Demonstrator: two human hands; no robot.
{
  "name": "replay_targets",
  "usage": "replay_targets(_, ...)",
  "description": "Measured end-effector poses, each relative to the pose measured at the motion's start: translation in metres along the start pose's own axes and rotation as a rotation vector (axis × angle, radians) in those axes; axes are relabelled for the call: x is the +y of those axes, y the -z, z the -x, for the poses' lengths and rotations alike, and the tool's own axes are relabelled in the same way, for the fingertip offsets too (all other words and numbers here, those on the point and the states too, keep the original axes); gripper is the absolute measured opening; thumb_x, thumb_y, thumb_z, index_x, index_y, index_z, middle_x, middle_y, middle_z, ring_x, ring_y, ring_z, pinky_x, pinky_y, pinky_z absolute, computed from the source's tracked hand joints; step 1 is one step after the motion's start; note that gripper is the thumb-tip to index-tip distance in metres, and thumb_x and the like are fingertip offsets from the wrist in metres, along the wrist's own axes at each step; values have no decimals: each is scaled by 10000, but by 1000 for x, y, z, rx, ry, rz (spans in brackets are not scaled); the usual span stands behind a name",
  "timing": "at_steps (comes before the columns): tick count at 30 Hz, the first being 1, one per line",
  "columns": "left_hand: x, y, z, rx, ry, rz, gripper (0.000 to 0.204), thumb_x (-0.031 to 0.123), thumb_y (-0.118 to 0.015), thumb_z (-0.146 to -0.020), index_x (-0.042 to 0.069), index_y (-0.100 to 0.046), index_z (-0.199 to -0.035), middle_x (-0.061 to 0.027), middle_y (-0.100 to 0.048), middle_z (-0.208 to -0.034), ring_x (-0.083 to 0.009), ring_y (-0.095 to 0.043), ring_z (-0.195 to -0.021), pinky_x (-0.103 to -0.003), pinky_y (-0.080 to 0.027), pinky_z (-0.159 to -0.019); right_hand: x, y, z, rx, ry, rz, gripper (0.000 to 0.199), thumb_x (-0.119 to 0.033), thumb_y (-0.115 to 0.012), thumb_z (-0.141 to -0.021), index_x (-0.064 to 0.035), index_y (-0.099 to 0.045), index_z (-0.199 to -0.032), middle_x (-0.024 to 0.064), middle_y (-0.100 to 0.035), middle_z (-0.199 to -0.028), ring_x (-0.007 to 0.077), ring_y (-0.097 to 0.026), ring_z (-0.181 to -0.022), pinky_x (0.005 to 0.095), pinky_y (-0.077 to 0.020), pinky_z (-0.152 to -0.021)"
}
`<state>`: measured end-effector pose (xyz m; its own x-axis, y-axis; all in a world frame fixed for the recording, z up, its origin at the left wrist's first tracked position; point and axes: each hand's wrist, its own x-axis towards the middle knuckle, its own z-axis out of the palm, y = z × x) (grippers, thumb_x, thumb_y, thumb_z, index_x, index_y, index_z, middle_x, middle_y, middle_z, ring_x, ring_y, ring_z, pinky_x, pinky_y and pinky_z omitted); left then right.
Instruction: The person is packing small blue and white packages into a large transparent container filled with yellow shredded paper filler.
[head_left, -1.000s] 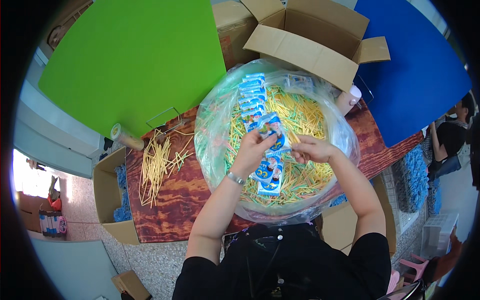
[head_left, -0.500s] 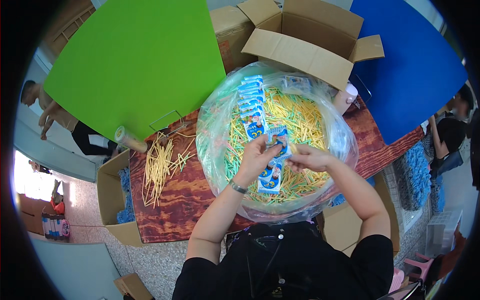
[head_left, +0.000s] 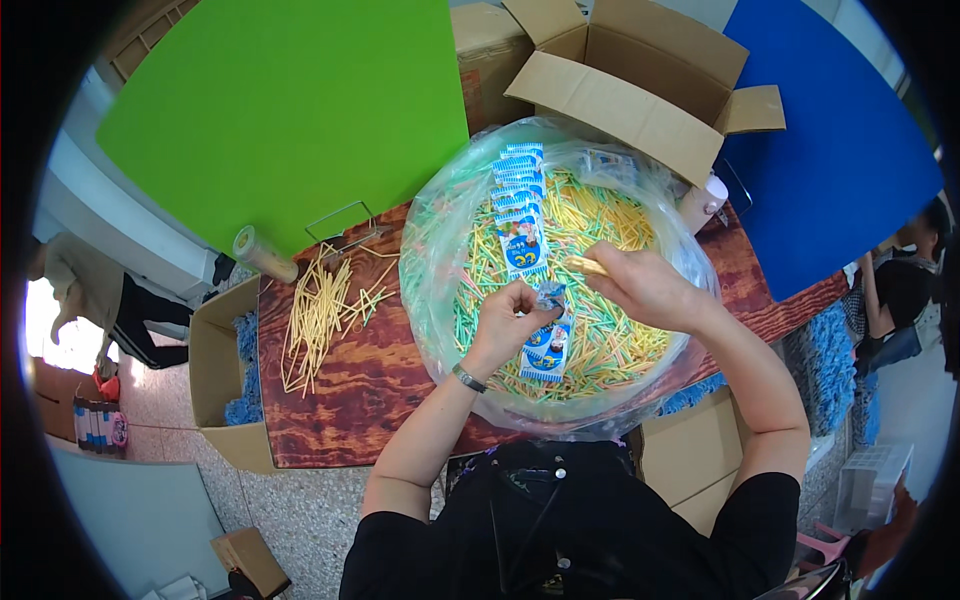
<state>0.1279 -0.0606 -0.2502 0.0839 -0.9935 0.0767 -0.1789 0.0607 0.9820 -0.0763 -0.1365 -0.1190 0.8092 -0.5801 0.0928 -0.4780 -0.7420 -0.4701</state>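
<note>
Carton (head_left: 625,105) behind bag (head_left: 425,260) | stick pile (head_left: 318,325) beside | hands: left (head_left: 505,322) pinching packet (head_left: 549,294), right (head_left: 652,288) gripping sticks (head_left: 584,265)

liner bag (head_left: 428,245): clear glossy plastic | packets (head_left: 521,238): shiny film | tabletop (head_left: 340,425): glossy wood-grain | carton (head_left: 622,108): matt cardboard

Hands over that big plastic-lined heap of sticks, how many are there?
2. The left hand pinches a small packet; the right hand, farther up and right, holds yellow sticks. No other hand shows over the heap.
</note>
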Motion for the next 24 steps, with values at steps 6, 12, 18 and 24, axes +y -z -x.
replay_targets(6,4,4,2,-99,13,110,79,37,-688,-852,5,-671,-922,4,-669,-809,-39,-595,-719,-196,-484,-653,4,-29,-7,14,30,31,194,-196,-582,-927,-62,-510,-1046,198,-620,-784,395,-625,-734,460,-474,-613)
replay_targets(12,15,16,10,-261,132,472,178,133,-627,-922,19,-706,-1034,19,-662,-771,-20,-559,-639,-191,-457,-557,13,-30,-3,-45,211,-273,176,-209,-573,-937,-82,-532,-1052,159,-582,-771,359,-616,-731,436,-462,-612)
replay_targets(18,5,11,11,-240,60,363,114,103,-671,-884,-10,-683,-896,-10,-660,-755,-54,-611,-628,-214,-515,-557,17,-21,3,-86,180,-241,155,-203,-567,-945,-76,-535,-1028,149,-587,-761,338,-613,-706,411,-455,-602)
replay_targets(24,-2,5,13,-27,2,326,96,64,-697,-853,-21,-659,-878,-47,-681,-771,-90,-665,-684,-225,-532,-595,-8,6,7,-71,66,-226,186,-249,-548,-958,-69,-504,-961,171,-566,-706,383,-598,-675,449,-443,-580)
